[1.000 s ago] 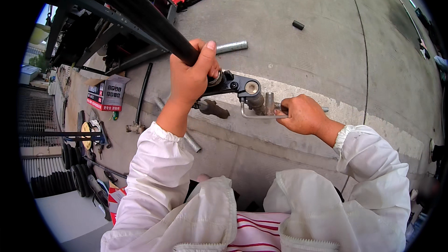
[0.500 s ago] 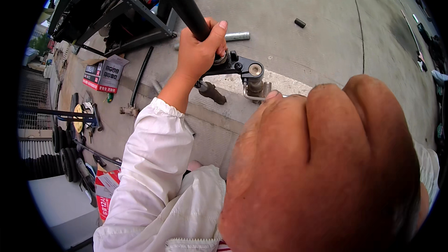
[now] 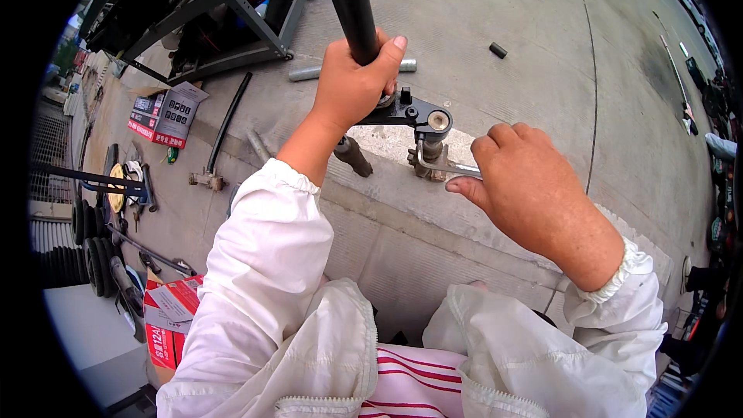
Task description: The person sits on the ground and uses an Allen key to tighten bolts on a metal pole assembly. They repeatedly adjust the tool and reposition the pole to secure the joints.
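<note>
My left hand (image 3: 350,81) is wrapped round an upright black tube (image 3: 352,8) just above a black metal clamp plate (image 3: 404,112). The plate ends in a round eye at its right, with a pale metal disc in it. Under that eye, an L-shaped hex key (image 3: 439,162) has its short end up against the plate's underside. My right hand (image 3: 534,186) is closed on the key's long arm, thumb below it. Beneath the plate stand a worn metal stub (image 3: 428,162) and a dark, dirty tube (image 3: 354,159). The tip of the key is hidden.
Behind the left hand lies a silver pipe (image 3: 306,73); a short black tube (image 3: 498,50) is farther right. A grey metal rack (image 3: 240,19), an open carton (image 3: 166,116) and a black rod with a metal end (image 3: 230,124) are at the left. A red box (image 3: 174,317) sits near my left sleeve.
My right hand, large and close to the camera before, is now lower and farther off, at the key's long arm. My left hand keeps its grip on the black tube; the view has shifted slightly.
</note>
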Available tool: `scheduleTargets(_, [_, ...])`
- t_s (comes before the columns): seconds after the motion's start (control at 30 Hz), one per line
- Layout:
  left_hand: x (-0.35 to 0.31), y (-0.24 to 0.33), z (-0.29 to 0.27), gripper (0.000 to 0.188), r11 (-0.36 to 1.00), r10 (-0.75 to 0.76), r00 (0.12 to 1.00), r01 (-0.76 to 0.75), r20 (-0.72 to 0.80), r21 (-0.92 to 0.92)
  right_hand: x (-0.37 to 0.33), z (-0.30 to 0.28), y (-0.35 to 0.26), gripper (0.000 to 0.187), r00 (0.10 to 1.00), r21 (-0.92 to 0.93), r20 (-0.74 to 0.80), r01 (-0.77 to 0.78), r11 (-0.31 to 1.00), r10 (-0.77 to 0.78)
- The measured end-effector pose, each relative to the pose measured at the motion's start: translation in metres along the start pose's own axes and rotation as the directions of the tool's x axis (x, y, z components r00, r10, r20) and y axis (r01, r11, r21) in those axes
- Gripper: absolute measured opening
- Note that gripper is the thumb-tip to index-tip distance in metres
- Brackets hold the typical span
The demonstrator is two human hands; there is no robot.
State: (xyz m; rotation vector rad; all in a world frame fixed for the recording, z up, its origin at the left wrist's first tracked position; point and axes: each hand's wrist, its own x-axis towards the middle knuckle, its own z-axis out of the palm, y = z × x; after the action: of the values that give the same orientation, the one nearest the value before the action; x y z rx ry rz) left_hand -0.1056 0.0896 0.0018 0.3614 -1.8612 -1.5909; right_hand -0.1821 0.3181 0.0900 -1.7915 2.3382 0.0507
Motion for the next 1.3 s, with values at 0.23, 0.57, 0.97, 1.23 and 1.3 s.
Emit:
scheduleTargets(0.23, [-0.001,0.0,-0.002,0.033,0.999,-0.038,0.999,0.038,-0.024,-0.007,0.013,0.106,0.058,0.046,0.997,0.345,0.073,-0.019,0.938,-0.007])
scheduleTargets(0.57, [0.009,0.002,-0.001,0.032,0.999,-0.034,0.999,0.034,-0.003,-0.004,0.051,0.119,0.087,0.051,0.872,0.378,0.473,-0.077,0.923,-0.122])
scheduleTargets(0.97, [0.041,-0.016,-0.006,0.033,0.988,-0.154,0.988,0.155,-0.019,0.016,0.081,0.152,0.096,0.044,0.961,0.568,0.252,-0.05,0.822,-0.116])
scheduleTargets(1.23, [0.03,-0.007,0.001,0.031,0.99,-0.133,0.991,0.131,-0.035,-0.049,0.05,0.13,0.067,0.04,0.996,0.491,-0.045,0.088,0.867,-0.076])
scheduleTargets(1.3, [0.023,-0.006,0.0,0.031,0.995,-0.1,0.994,0.099,-0.035,-0.031,0.044,0.128,0.045,0.036,0.982,0.627,-0.178,0.16,0.762,-0.06])
